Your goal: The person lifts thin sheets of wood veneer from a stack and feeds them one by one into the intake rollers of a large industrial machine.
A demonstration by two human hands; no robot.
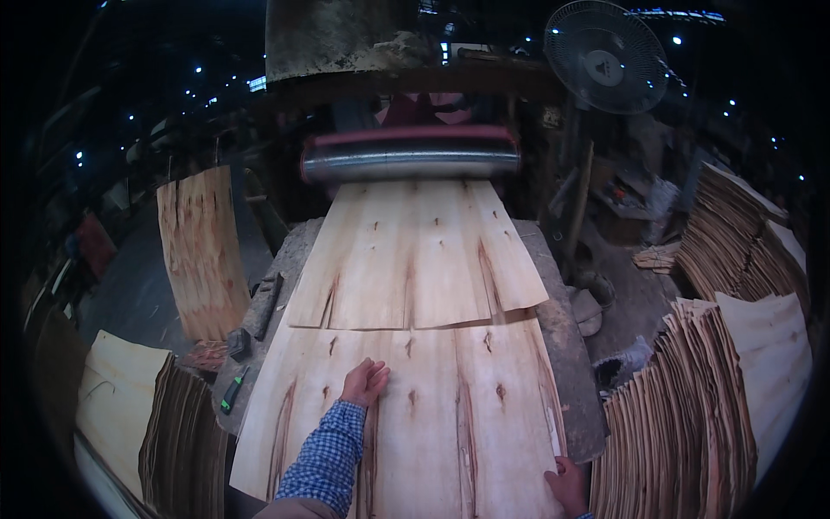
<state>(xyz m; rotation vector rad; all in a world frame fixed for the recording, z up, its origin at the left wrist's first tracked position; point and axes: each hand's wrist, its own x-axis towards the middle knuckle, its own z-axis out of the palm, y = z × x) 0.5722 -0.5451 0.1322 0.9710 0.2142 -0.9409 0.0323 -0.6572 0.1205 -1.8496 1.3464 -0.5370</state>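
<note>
A large pale wood veneer sheet (432, 406) with dark knots and streaks lies on the worktable in front of me. My left hand (367, 381) rests flat on its middle, fingers spread, sleeve in blue check. My right hand (566, 484) grips the sheet's right edge near the bottom. A second veneer sheet (415, 251) lies further away, overlapping the near one, its far end under a metal roller (411, 163) with a red band above it.
Tall stacks of veneer (692, 415) stand at my right and lower left (147, 415). One sheet (203, 251) leans upright at the left. A green-handled tool (232, 391) lies on the table's left edge. A fan (605, 56) hangs upper right.
</note>
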